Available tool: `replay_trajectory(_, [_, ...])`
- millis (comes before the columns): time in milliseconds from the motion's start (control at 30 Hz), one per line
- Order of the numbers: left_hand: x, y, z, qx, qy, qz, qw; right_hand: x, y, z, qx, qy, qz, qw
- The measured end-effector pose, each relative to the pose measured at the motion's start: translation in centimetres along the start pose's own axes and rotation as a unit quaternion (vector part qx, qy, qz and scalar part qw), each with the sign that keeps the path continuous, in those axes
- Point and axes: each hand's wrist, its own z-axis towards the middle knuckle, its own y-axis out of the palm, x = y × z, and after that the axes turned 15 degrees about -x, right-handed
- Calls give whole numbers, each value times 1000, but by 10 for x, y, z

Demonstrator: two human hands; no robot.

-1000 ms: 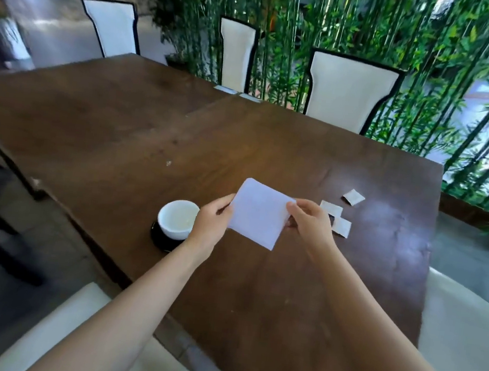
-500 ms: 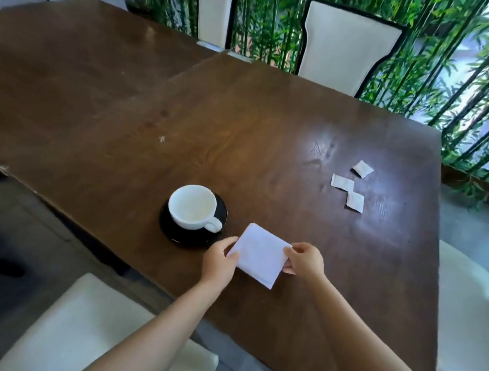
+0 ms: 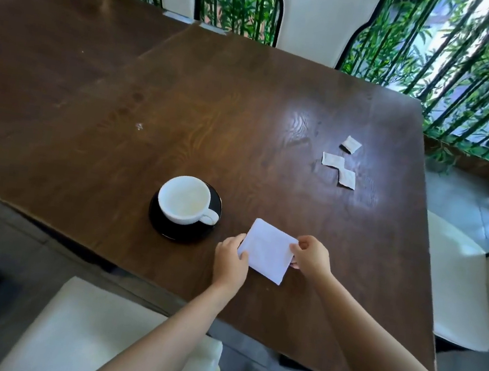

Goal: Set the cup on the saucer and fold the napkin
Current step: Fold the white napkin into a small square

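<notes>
An empty white cup [image 3: 186, 199] stands on a black saucer [image 3: 170, 228] near the front edge of the dark wooden table [image 3: 247, 99], its handle pointing right. Just right of the saucer a folded white napkin [image 3: 266, 249] lies low over the table. My left hand [image 3: 231, 260] pinches its left edge and my right hand [image 3: 311, 255] pinches its right edge. Whether the napkin touches the wood I cannot tell.
Three small folded white paper pieces [image 3: 339, 166] lie further back on the right. White chairs stand around the table: one [image 3: 322, 19] at the far side, one [image 3: 455, 288] at the right, one [image 3: 95, 336] below me. Bamboo stems fill the background.
The view has tilted down. Both hands have brought the napkin down from mid-air toward the table beside the saucer, still holding its two edges.
</notes>
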Motion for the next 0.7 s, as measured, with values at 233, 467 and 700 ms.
replay_trajectory(233, [-3,4,-6,-11,14,23,1000,0,0,-4,15,-10,-24,1000])
replay_trajectory(467, [-7,3,-4,-25,13,31,999,3,1,-4,22,-6,-24,999])
replay_trajectory(700, [-11,1,-2,-41,14,40,998,4,2,-3,25,7,-21,999])
